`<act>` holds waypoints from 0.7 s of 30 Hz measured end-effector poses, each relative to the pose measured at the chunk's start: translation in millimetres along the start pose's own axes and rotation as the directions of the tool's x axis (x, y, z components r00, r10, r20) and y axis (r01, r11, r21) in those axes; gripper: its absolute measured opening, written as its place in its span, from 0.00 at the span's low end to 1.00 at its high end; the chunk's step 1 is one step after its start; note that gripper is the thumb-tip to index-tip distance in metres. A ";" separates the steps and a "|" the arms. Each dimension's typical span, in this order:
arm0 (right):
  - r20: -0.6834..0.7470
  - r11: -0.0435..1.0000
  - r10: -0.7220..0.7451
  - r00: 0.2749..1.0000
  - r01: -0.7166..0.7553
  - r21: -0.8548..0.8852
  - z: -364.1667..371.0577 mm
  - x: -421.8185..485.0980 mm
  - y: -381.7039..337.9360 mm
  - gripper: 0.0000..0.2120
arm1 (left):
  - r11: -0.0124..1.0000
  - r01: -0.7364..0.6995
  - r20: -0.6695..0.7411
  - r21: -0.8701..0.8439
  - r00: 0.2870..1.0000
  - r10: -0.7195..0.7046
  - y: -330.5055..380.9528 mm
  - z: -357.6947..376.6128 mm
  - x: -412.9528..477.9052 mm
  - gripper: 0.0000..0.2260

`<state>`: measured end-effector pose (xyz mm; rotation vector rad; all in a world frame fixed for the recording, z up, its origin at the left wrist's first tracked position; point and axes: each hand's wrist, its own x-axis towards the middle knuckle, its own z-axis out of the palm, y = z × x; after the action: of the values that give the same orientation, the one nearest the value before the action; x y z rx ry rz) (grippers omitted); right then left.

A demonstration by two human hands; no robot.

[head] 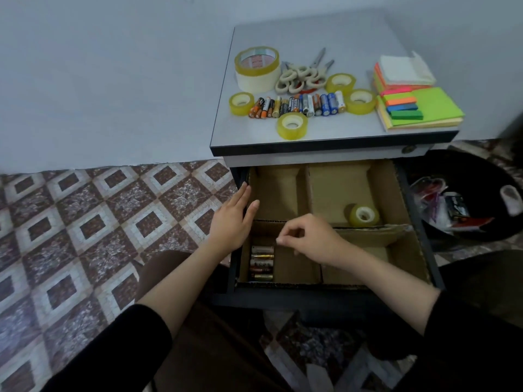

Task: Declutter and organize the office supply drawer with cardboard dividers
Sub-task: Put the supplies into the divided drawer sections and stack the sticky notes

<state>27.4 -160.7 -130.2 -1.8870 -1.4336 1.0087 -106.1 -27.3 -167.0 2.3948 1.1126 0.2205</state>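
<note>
The open drawer [421, 250] is lined with cardboard dividers [304, 190] that split it into several compartments. Several batteries [261, 263] lie stacked in the near-left compartment. One small clear tape roll [364, 215] sits in the far-right compartment. My left hand [233, 219] rests with straight fingers on the drawer's left edge. My right hand [307, 239] hovers over the near-left compartment with fingers curled and fingertips pinched together; nothing shows between them. On the cabinet top [325, 134] lie a row of batteries [297, 106], tape rolls [257, 69], scissors [302, 75] and sticky notes [418, 108].
A black bin [475, 176] with wrappers and scraps stands right of the drawer. Patterned floor tiles [99, 222] spread to the left. A pale wall [113, 80] runs behind the cabinet. My knees in dark clothing are just below the drawer front.
</note>
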 end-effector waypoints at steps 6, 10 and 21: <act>-0.112 1.000 0.007 0.994 -0.008 -0.004 -44.9 -14.3 0.2 0.05 | 0.988 -0.115 -0.057 0.107 0.991 0.121 15.0 -28.9 -6.3 0.15; -0.205 0.999 -0.026 0.978 0.018 -0.043 -86.1 -7.9 -5.6 0.05 | 0.979 -0.198 -0.090 0.043 0.975 0.201 34.4 -54.7 -2.3 0.09; -0.321 0.937 -0.106 0.941 -0.013 -0.348 -182.2 49.6 -36.5 0.06 | 0.894 -0.252 -0.202 0.369 0.918 0.342 65.4 -130.4 91.9 0.11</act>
<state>165.6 -101.4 -10.4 -2.1329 -1.5092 0.3943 -46.0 53.1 -26.8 2.9142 0.9420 0.5022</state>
